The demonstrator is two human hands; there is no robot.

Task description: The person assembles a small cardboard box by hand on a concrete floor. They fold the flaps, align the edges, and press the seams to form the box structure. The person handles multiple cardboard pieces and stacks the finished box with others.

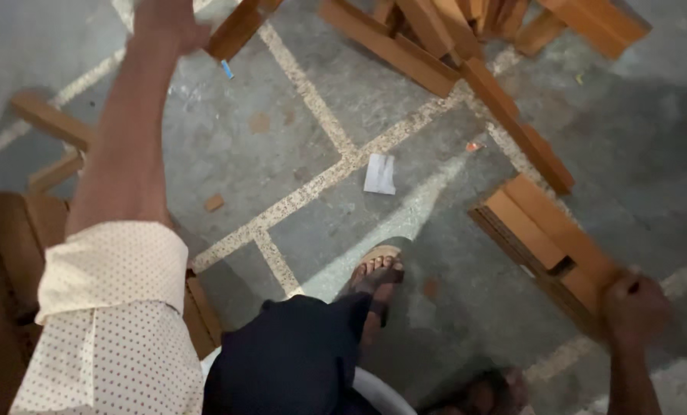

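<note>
Right hand [634,306] is clamped shut around the near end of a stack of wood planks [547,230] standing on the tiled floor [297,138]. Further out, the left hand [167,23] is wrapped on a single plank [236,31] beside the plank pile [451,38]. Looks like mid-sorting; next move needs a firm grip on both.

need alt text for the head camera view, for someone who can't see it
Seen from above, a person's right hand grips the end of a bundle of wooden slats, while the left hand reaches to a single wooden piece. More wooden pieces lie piled on the grey tiled floor, near a sandalled foot and a paper scrap.
</note>
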